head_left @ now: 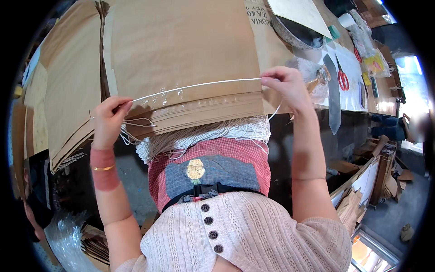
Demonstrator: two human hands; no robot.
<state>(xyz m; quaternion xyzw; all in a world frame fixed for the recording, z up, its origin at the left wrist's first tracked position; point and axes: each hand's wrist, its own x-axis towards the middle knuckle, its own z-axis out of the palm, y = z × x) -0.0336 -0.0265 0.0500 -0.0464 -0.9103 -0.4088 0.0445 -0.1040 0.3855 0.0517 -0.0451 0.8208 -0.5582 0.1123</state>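
Single head view, looking steeply down, close over worktable [362,106].

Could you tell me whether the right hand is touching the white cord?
Touching. The head view shows the right hand pinching one end of the white cord, which stretches taut across the brown paper stack to the left hand.

Bright daylight from the right window [410,77] — glare there, fisheye edges dark.

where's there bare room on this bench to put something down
Freest is the flat top of the brown paper stack beyond the white cord stretched between the left hand and right hand. The near edge is crowded with a cord bundle. Right, by the red scissors, is cluttered.
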